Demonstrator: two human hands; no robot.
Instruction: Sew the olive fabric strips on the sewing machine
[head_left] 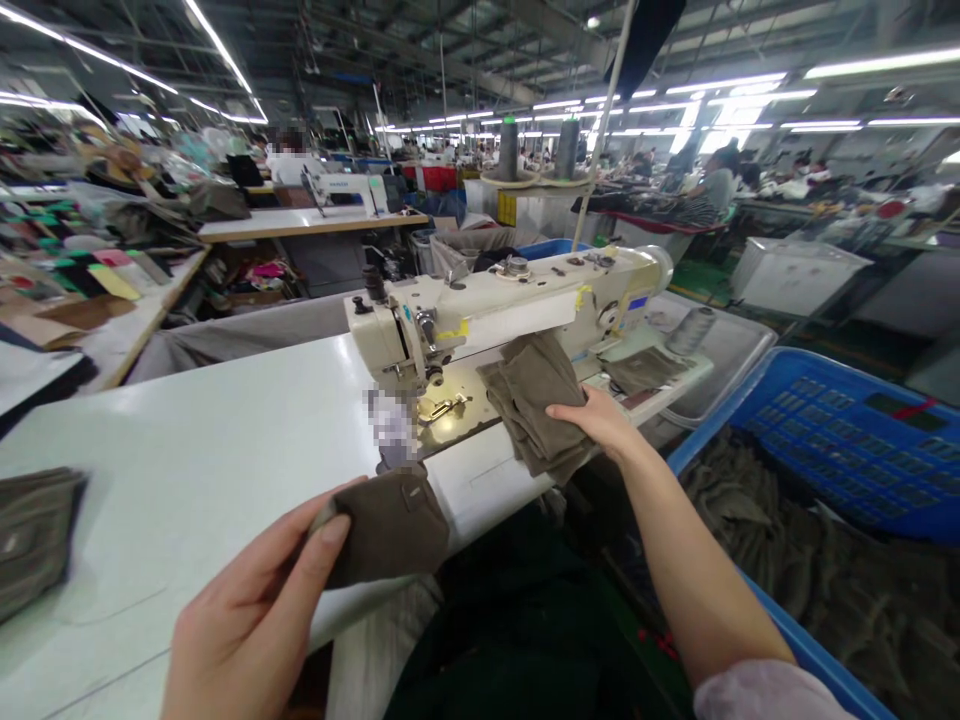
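Observation:
My left hand (pixel 255 610) pinches a small olive-brown fabric piece (pixel 390 530) at the near edge of the white table (pixel 187 460), thumb on top. My right hand (pixel 596 420) reaches forward and rests on a stack of similar olive fabric pieces (pixel 536 400) lying beside the needle area of a cream sewing machine (pixel 495 300); its fingers curl over the stack's edge. The presser foot (pixel 442 405) sits just left of the stack.
A blue plastic crate (pixel 840 440) holding several olive fabric pieces stands at my right. Another olive piece (pixel 34 540) lies at the table's left edge. A grey thread cone (pixel 690 330) stands behind the machine. Other workstations and people fill the background.

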